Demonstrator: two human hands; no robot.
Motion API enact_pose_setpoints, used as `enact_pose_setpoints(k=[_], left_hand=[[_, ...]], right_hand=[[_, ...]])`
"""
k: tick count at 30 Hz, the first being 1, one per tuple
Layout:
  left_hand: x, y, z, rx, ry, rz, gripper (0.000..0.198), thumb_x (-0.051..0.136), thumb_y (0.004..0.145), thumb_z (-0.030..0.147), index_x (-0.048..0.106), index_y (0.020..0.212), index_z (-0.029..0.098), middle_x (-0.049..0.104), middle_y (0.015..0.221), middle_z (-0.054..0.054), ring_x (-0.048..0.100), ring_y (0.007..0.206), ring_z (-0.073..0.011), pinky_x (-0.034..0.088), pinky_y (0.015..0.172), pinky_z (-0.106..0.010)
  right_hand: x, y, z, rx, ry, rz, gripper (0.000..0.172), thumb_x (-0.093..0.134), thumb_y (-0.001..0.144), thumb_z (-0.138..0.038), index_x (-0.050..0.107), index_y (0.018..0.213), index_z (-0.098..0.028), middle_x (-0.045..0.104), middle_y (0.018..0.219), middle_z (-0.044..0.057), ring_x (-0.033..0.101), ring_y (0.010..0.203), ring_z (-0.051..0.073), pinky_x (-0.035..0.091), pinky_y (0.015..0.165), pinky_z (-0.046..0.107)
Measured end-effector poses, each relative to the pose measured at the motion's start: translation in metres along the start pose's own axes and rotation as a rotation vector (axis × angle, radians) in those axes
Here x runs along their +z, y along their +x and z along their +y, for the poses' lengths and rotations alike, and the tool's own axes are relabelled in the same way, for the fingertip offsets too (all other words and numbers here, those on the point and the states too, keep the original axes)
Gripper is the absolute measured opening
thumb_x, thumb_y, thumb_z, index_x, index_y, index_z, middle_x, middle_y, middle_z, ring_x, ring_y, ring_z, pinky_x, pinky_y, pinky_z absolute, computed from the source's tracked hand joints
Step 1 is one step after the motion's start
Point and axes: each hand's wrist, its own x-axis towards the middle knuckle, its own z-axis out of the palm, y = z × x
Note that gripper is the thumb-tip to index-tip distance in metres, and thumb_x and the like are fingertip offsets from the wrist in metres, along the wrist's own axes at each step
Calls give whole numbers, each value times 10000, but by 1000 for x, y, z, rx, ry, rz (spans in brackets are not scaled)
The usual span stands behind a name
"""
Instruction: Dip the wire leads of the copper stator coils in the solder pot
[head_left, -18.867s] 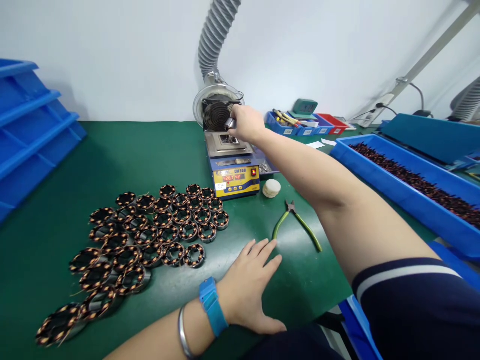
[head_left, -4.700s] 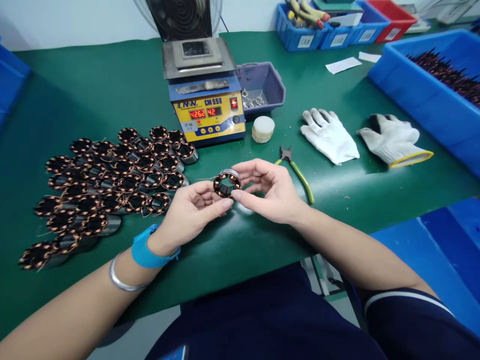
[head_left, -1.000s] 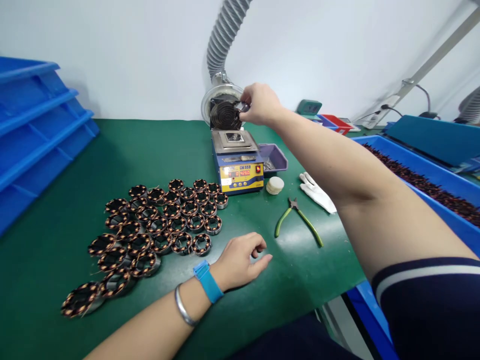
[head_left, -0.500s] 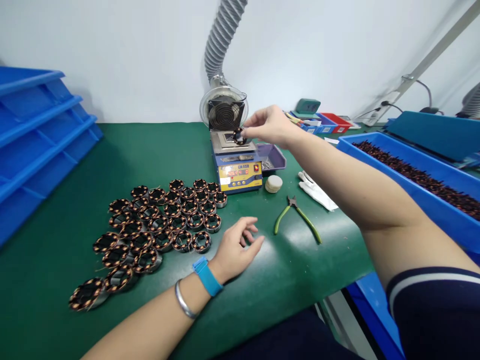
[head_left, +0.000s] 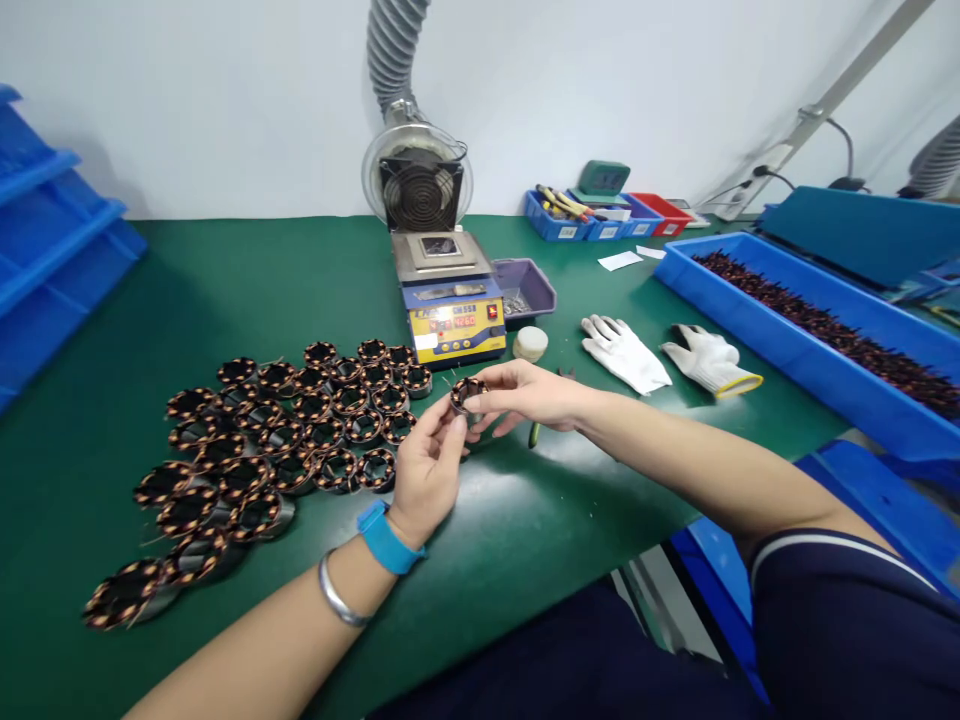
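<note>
Left hand [head_left: 427,472] and right hand [head_left: 531,392], fingers curled, grip a copper-wound stator [head_left: 466,386], moments ago held above the solder pot [head_left: 448,312].

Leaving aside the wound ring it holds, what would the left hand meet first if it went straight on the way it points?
Most likely the right hand, which grips the same wound ring; the round white pad seems farther along that line, though depth is unclear.
</note>
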Motion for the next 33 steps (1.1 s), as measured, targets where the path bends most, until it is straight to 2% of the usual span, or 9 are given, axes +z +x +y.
enact_pose_setpoints(k=[3, 5, 8, 15, 20, 25, 28, 29, 33], left_hand=[[-1, 3, -1, -26, 6, 14, 438, 637, 833, 472, 582, 1127, 151, 655, 862, -53, 635, 694, -134, 529, 555, -223], [-1, 4, -2, -48, 14, 30, 378, 676, 789, 445, 565, 1000, 153, 632, 826, -34, 622, 656, -117, 498, 521, -198], [-2, 3, -2, -87, 55, -18, 305, 693, 753, 400, 551, 864, 154, 591, 710, -2, 604, 609, -110, 471, 505, -188], [-1, 2, 0, -100, 43, -90, 242, 656, 768, 352, 595, 871, 142, 640, 727, -24, 615, 630, -120, 511, 570, -222], [-3, 1, 2, -55, 108, -120, 189, 628, 782, 326, 593, 819, 145, 639, 713, -33, 616, 631, -128, 488, 565, -223], [-4, 1, 4, -10, 129, -138, 182, 605, 790, 326, 551, 805, 153, 602, 676, -19, 595, 600, -126, 477, 559, -232], [-3, 1, 3, -55, 118, -159, 230, 598, 787, 351, 552, 882, 147, 609, 722, -29, 591, 622, -127, 481, 567, -241], [-2, 2, 3, -72, 121, -168, 250, 598, 781, 357, 553, 905, 144, 610, 740, -33, 585, 626, -125, 481, 567, -242], [-3, 2, 5, -89, 172, -254, 279, 587, 767, 364, 562, 927, 137, 603, 749, -36, 561, 632, -118, 474, 569, -242]], right_hand=[[-7, 1, -3, 6, -10, 58, 182, 763, 795, -328, 700, 847, -166, 726, 811, 27, 690, 647, 109, 496, 475, 135], [-9, 1, -4, 0, 0, 123, 172, 773, 789, -311, 692, 829, -164, 722, 784, 23, 676, 605, 100, 473, 439, 127], [-8, 1, -2, -21, 14, 161, 139, 765, 799, -254, 677, 855, -161, 711, 738, 14, 672, 599, 99, 496, 461, 132], [-7, 6, 8, -106, -39, 169, 188, 799, 733, -169, 693, 884, -136, 705, 777, 15, 672, 643, 89, 528, 527, 134], [-9, 11, 13, -157, -76, 163, 201, 799, 716, -207, 680, 864, -141, 697, 824, 12, 667, 664, 93, 538, 546, 159], [-12, 12, 17, -325, -171, 212, 316, 808, 682, -245, 629, 923, -147, 696, 938, 36, 677, 720, 122, 564, 668, 241], [-24, 21, -1, -417, -253, 245, 312, 783, 698, -275, 617, 925, -141, 696, 917, 48, 679, 765, 154, 559, 722, 287], [-32, 28, -12, -479, -295, 303, 303, 778, 700, -278, 620, 917, -138, 696, 906, 49, 673, 771, 159, 554, 732, 295], [-67, 74, -70, -748, -539, 667, 246, 751, 730, -281, 632, 875, -122, 685, 870, 51, 634, 797, 168, 520, 793, 314]])
